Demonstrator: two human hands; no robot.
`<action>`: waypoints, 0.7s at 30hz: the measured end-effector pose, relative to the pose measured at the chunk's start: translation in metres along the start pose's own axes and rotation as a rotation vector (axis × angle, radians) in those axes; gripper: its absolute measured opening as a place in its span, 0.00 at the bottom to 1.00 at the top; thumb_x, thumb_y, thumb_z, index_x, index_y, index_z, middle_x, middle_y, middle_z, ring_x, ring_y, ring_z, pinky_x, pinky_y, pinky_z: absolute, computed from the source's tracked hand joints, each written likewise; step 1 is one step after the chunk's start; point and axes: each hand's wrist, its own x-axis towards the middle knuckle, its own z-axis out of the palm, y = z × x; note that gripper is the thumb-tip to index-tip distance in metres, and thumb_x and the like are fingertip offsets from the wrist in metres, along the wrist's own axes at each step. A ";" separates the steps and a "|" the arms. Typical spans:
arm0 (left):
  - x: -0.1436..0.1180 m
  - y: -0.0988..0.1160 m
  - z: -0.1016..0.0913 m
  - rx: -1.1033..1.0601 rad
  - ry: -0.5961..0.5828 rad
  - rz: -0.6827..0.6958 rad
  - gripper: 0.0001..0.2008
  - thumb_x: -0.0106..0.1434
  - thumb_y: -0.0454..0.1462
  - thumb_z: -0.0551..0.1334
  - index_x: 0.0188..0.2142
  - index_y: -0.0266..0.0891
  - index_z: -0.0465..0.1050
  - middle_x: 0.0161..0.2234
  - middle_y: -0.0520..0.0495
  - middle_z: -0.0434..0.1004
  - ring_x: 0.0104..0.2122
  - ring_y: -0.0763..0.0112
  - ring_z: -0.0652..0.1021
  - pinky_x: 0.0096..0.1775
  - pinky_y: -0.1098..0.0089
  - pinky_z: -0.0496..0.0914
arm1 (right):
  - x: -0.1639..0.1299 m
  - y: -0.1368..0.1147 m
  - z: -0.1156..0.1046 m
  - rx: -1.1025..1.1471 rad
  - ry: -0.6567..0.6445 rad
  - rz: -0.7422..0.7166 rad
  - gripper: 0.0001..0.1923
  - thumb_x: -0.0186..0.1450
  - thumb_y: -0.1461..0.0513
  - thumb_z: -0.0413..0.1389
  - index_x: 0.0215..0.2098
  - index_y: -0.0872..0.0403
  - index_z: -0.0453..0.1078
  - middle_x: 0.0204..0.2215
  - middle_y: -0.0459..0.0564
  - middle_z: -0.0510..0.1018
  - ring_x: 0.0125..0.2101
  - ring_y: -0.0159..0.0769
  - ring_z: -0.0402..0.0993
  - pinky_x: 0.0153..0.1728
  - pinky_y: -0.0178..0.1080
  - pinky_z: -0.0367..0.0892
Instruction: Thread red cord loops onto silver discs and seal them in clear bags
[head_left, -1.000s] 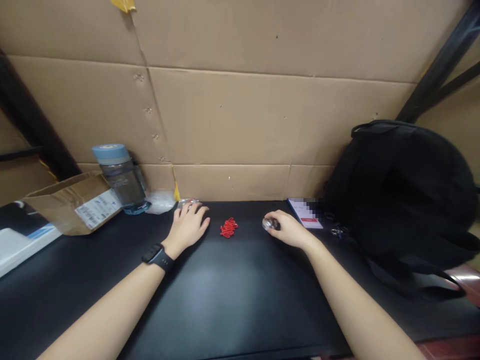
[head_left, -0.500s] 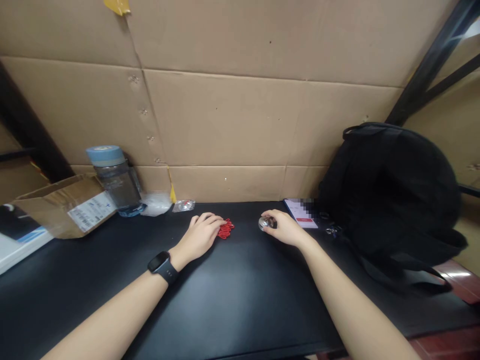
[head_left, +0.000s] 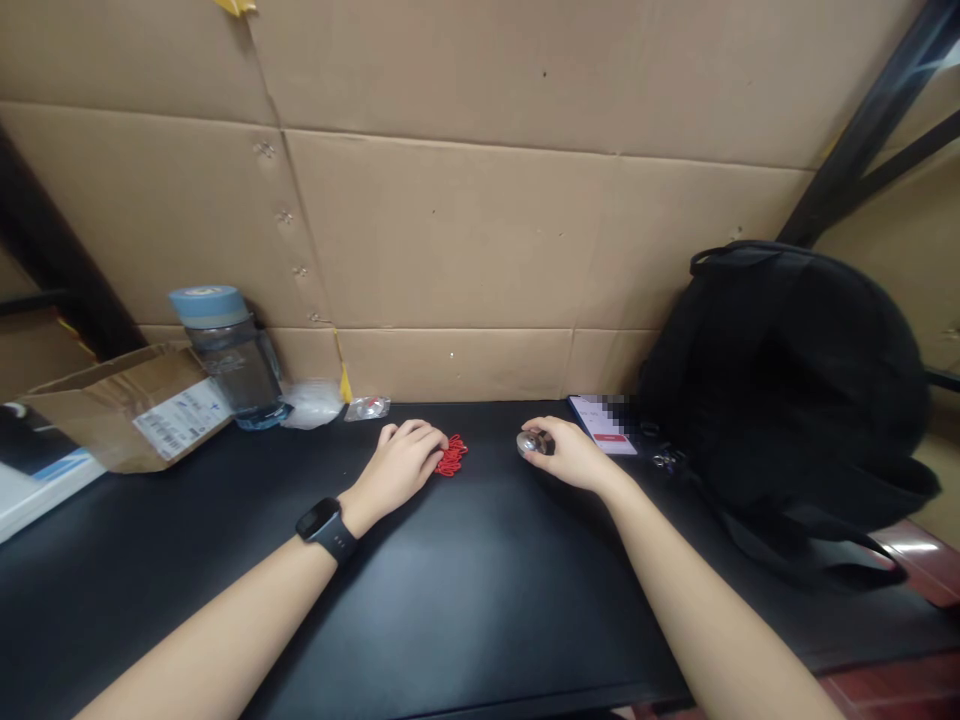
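On the black table top a red looped cord knot (head_left: 451, 455) lies flat. My left hand (head_left: 405, 462), with a dark watch on its wrist, has its fingers bent, and the thumb and fingertips close on the knot's left edge. To the right, my right hand (head_left: 564, 452) grips a shiny silver ball-like metal piece (head_left: 528, 443), perhaps a bell, between thumb and fingers. Part of that metal piece is covered by the fingers. A short stretch of table separates the knot from the metal piece.
At the left stand an open cardboard box (head_left: 135, 410) and a blue-lidded water bottle (head_left: 229, 360), with plastic packets (head_left: 367, 408) beside them. A phone (head_left: 604, 425) lies behind my right hand. A black backpack (head_left: 787, 400) fills the right side. Cardboard (head_left: 450, 240) lines the back.
The fingers of my left hand have drawn back slightly and bent more at the red knot's edge. My right hand keeps the metal piece in about the same place. The view has tilted slightly.
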 end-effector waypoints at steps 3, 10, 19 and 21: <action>0.000 0.000 -0.002 0.008 0.003 0.016 0.06 0.72 0.37 0.57 0.43 0.45 0.72 0.46 0.48 0.79 0.51 0.60 0.71 0.49 0.60 0.56 | 0.000 0.000 0.000 -0.002 -0.003 -0.005 0.17 0.60 0.60 0.62 0.48 0.51 0.75 0.40 0.51 0.80 0.37 0.39 0.77 0.43 0.42 0.71; -0.001 0.001 -0.001 0.013 0.028 0.054 0.06 0.72 0.37 0.57 0.40 0.43 0.73 0.44 0.47 0.80 0.51 0.60 0.72 0.47 0.60 0.56 | 0.000 -0.001 -0.001 -0.008 0.002 -0.004 0.17 0.60 0.60 0.62 0.48 0.51 0.75 0.39 0.51 0.80 0.37 0.39 0.77 0.43 0.41 0.71; 0.000 0.000 0.000 0.001 0.015 0.033 0.04 0.71 0.35 0.59 0.40 0.44 0.73 0.42 0.50 0.80 0.48 0.61 0.73 0.46 0.60 0.54 | 0.000 -0.002 -0.002 0.000 0.011 -0.004 0.16 0.60 0.61 0.63 0.47 0.50 0.75 0.39 0.50 0.81 0.37 0.39 0.77 0.42 0.41 0.71; 0.000 0.001 -0.001 -0.011 0.020 0.023 0.04 0.71 0.35 0.59 0.41 0.45 0.73 0.42 0.50 0.81 0.48 0.62 0.73 0.46 0.60 0.54 | 0.000 -0.001 -0.002 0.003 0.011 0.000 0.16 0.60 0.61 0.63 0.47 0.50 0.75 0.39 0.50 0.81 0.37 0.39 0.77 0.42 0.41 0.71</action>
